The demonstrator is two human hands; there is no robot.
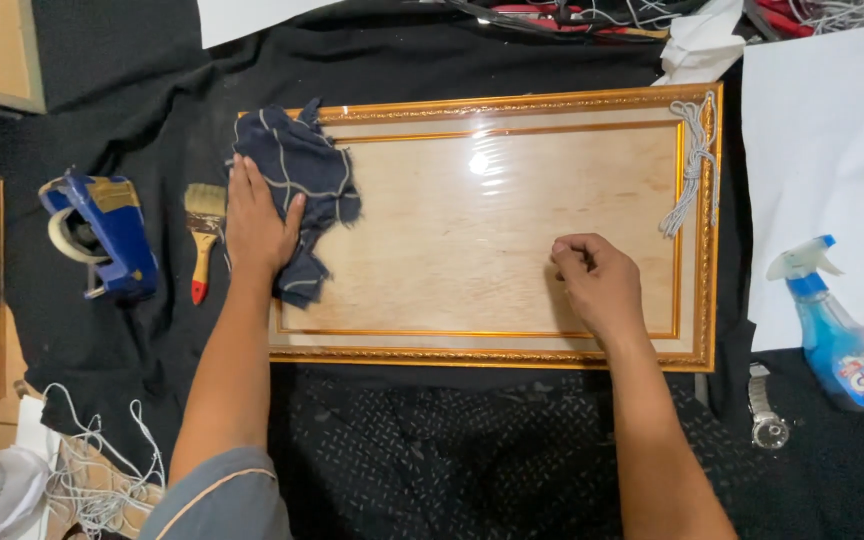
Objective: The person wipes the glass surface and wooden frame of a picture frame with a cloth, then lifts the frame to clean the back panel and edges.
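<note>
From my head camera, looking straight down, my left hand (pixel 257 222) lies flat with its fingers together and stretched out, pressing a dark blue checked cloth (pixel 297 190) onto the upper left corner of a gold picture frame (pixel 492 355). The cloth covers that corner and hangs a little past the frame's left edge. My right hand (pixel 600 283) rests on the glass toward the lower right of the frame, fingers curled into a loose fist, clamped on nothing that I can see. The glass between my two hands lies bare, with a bright glare near its top edge.

The frame lies on a black cloth (pixel 122 90). A grey cord (pixel 694 165) trails down the frame's right edge at the top right corner. Just left of my left hand lies a paintbrush (pixel 203 232) with a red-tipped handle, close beside the frame's left edge. Further left sits a blue tape dispenser (pixel 102 235). Off the frame's right edge stands a blue spray bottle (pixel 842 335) by a white sheet (pixel 812 150), and a wristwatch (pixel 765 410) lies near the frame's lower right corner.
</note>
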